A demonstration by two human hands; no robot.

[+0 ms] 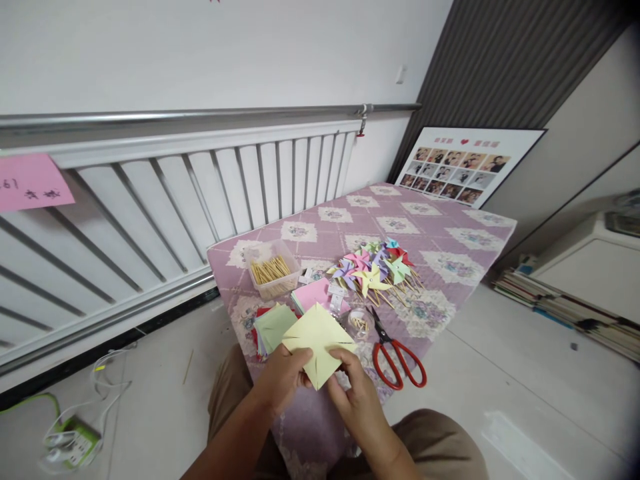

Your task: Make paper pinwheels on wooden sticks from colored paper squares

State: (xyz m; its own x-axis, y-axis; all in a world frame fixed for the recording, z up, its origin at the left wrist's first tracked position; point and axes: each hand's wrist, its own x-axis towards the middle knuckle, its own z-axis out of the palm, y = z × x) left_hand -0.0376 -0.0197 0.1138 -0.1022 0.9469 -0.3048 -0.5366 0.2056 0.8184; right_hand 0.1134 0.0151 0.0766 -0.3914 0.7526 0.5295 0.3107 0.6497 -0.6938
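Your left hand (pixel 283 377) and right hand (pixel 357 400) both pinch the yellow paper square (pixel 317 337) above the table's near edge, keeping its cut corners free, with the red scissors (pixel 397 357) and finished pinwheels (pixel 375 270) near.

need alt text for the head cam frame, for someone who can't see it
Both hands, left hand and right hand, hold a pale yellow paper square with cut corners over a purple patterned cloth. On it lie red scissors, finished paper pinwheels, a tub of wooden sticks and stacked coloured paper.
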